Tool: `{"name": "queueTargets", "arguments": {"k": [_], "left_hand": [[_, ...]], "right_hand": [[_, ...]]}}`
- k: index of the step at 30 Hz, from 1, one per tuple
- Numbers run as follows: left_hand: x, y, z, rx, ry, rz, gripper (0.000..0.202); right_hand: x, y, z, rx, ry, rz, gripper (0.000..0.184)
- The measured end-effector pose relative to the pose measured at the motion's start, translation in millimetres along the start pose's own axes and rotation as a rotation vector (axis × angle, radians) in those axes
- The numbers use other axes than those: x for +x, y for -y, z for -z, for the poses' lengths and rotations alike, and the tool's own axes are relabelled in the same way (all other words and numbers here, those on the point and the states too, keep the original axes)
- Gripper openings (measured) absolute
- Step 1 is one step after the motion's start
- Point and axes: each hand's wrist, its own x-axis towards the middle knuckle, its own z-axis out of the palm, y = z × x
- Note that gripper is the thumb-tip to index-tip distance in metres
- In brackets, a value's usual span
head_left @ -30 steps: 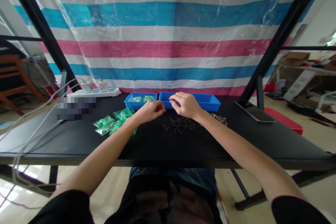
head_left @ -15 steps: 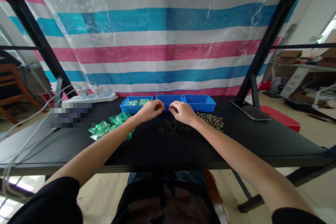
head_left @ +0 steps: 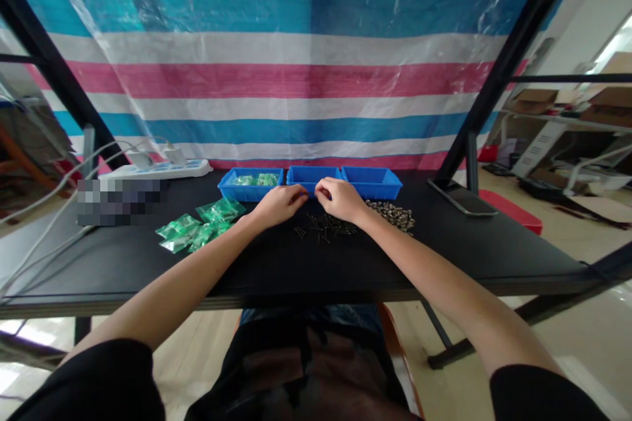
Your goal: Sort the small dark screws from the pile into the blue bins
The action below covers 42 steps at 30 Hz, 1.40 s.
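My left hand (head_left: 280, 204) and my right hand (head_left: 340, 199) face each other just in front of the middle blue bin (head_left: 314, 174), a small gap between them. Both have thumb and fingers pinched together; whatever they hold is too small to make out. Below them on the black tabletop lies a loose scatter of dark screws (head_left: 326, 227). Beside my right wrist is a heap of small metal fittings (head_left: 395, 217). Green plastic packets (head_left: 197, 227) lie left of my left wrist. More packets sit in the left blue bin (head_left: 251, 192).
The right blue bin (head_left: 372, 185) stands in line with the others. A phone (head_left: 463, 198) lies at the right. At the left are a white power strip (head_left: 158, 172) with cables and a blurred-out object (head_left: 118, 202). A striped plastic sheet (head_left: 276, 85) hangs behind, between black posts.
The camera view has shifted slightly, so the table sits a little higher and further left. Both hands keep nearly the same pinched pose over the table.
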Motion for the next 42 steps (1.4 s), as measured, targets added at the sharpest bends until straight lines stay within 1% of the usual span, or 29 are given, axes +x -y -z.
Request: {"name": "queueTargets", "arguments": {"k": [3, 7, 10, 13, 17, 23, 29, 35, 42], "left_hand": [[0, -1, -2.2, 0.034, 0.029, 0.014, 0.027], [0, -2, -2.9, 0.036, 0.016, 0.039, 0.026], [-1, -2, -1.8, 0.02, 0.013, 0.045, 0.023], [-1, -4, -0.7, 0.003, 0.006, 0.05, 0.023], [-1, -6, -0.4, -0.001, -0.003, 0.048, 0.024], [-2, -9, 1.2, -0.005, -0.014, 0.037, 0.025], [-3, -11, 2.0, -0.02, -0.018, 0.025, 0.025], [-2, -8, -1.4, -0.054, -0.023, 0.003, 0.024], [-3, -6, -6.1, -0.125, -0.02, 0.002, 0.024]], "right_hand": [[-1, 0, 0, 0.011, 0.008, 0.005, 0.01], [-1, 3, -1, 0.028, 0.008, 0.015, 0.01], [0, 7, -2, 0.118, -0.014, 0.012, 0.014], [1, 11, -3, 0.244, -0.012, -0.043, 0.017], [2, 12, -4, 0.359, 0.012, -0.141, 0.021], [3, 9, -7, 0.476, 0.005, -0.19, 0.022], [4, 8, -12, 0.525, 0.012, -0.203, 0.026], [3, 9, -14, 0.523, 0.046, -0.187, 0.028], [0, 11, -20, 0.51, 0.004, -0.151, 0.029]]}}
